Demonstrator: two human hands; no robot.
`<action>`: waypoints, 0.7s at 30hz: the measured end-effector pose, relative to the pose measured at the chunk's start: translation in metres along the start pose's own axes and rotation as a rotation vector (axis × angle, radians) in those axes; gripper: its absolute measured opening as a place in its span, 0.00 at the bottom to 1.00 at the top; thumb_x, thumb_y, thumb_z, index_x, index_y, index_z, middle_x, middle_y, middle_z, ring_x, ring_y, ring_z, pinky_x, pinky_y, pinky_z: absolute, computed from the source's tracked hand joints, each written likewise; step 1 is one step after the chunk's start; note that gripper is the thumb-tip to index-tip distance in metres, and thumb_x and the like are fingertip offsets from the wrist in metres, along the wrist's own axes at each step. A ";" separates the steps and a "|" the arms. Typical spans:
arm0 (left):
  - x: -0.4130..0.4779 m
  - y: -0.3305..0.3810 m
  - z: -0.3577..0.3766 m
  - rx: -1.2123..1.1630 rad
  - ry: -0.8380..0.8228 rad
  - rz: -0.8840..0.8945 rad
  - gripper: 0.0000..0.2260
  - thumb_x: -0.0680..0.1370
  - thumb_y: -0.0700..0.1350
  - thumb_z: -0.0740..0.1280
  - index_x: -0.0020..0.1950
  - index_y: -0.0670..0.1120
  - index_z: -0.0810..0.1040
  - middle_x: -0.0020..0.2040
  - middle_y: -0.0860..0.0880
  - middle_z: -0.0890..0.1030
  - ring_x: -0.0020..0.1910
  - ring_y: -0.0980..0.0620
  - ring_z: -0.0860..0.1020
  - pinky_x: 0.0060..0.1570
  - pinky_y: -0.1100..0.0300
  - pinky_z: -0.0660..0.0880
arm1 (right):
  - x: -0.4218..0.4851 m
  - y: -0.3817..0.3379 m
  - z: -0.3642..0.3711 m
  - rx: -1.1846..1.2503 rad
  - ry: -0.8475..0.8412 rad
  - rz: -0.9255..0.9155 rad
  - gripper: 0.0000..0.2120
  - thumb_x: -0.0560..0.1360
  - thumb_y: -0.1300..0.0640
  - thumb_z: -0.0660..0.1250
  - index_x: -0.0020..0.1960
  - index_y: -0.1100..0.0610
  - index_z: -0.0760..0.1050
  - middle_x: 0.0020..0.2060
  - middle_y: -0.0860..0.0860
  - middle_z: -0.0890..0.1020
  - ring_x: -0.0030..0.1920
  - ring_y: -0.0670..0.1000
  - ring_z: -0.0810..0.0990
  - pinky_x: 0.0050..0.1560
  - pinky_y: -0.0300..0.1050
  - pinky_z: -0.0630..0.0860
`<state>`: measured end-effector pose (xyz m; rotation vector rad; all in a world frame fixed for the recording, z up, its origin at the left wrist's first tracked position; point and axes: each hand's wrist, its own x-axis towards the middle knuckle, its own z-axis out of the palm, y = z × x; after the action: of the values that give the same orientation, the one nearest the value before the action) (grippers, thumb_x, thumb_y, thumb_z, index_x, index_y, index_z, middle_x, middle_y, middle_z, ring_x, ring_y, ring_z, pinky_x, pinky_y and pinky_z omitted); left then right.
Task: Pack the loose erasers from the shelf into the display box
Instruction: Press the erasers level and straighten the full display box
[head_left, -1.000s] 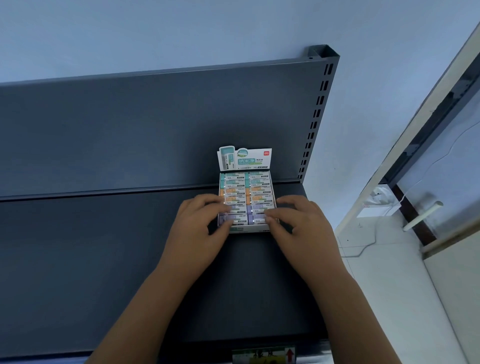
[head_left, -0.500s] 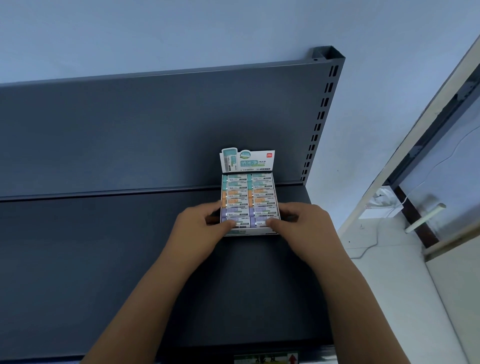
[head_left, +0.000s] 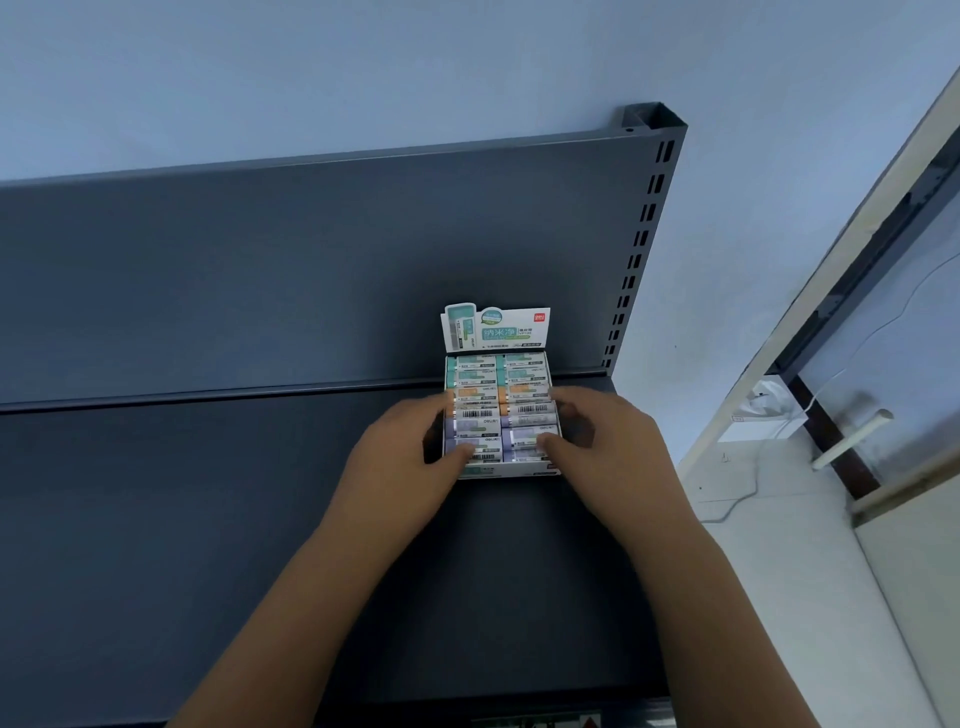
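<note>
The white display box (head_left: 511, 472) stands on the dark grey shelf (head_left: 156, 519) near its right end, its printed header flap (head_left: 496, 328) upright at the back. Two columns of erasers (head_left: 498, 402) in green, orange and purple wrappers fill it. My left hand (head_left: 402, 460) grips the box's left side, thumb lying on the front-left erasers. My right hand (head_left: 605, 447) grips the right side, thumb on the front-right erasers. No loose eraser shows on the shelf.
The shelf's back panel (head_left: 260, 270) rises behind the box, with a slotted upright post (head_left: 641, 239) at the right end. Beyond the shelf's right edge lie a pale floor (head_left: 779, 545), a white cable and a glass door frame (head_left: 831, 291).
Both hands have slid from on top of the front erasers out to the box's sides and closed round it. The box sits in about the same place.
</note>
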<state>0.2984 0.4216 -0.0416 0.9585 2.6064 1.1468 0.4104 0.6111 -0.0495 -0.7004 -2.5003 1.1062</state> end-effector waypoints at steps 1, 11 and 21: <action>-0.001 -0.001 0.002 0.051 0.022 0.050 0.20 0.77 0.50 0.71 0.69 0.60 0.75 0.64 0.63 0.77 0.62 0.64 0.73 0.63 0.66 0.69 | -0.001 0.001 0.003 -0.013 0.022 -0.037 0.22 0.73 0.53 0.72 0.66 0.42 0.77 0.56 0.41 0.79 0.53 0.43 0.79 0.57 0.44 0.78; -0.007 -0.012 0.012 0.479 -0.021 0.341 0.22 0.81 0.57 0.59 0.67 0.45 0.80 0.67 0.51 0.79 0.69 0.48 0.73 0.63 0.47 0.76 | -0.018 0.006 0.016 -0.463 0.118 -0.310 0.16 0.78 0.48 0.62 0.61 0.49 0.82 0.67 0.49 0.78 0.61 0.55 0.77 0.55 0.54 0.79; -0.015 -0.019 0.015 0.556 -0.075 0.315 0.26 0.82 0.59 0.56 0.77 0.48 0.67 0.76 0.53 0.68 0.77 0.52 0.63 0.71 0.47 0.68 | -0.029 0.003 0.015 -0.594 0.088 -0.269 0.25 0.79 0.42 0.58 0.73 0.48 0.70 0.72 0.46 0.73 0.67 0.51 0.72 0.62 0.52 0.73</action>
<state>0.3063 0.4122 -0.0677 1.5206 2.8322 0.4013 0.4282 0.5878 -0.0646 -0.5100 -2.7480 0.2261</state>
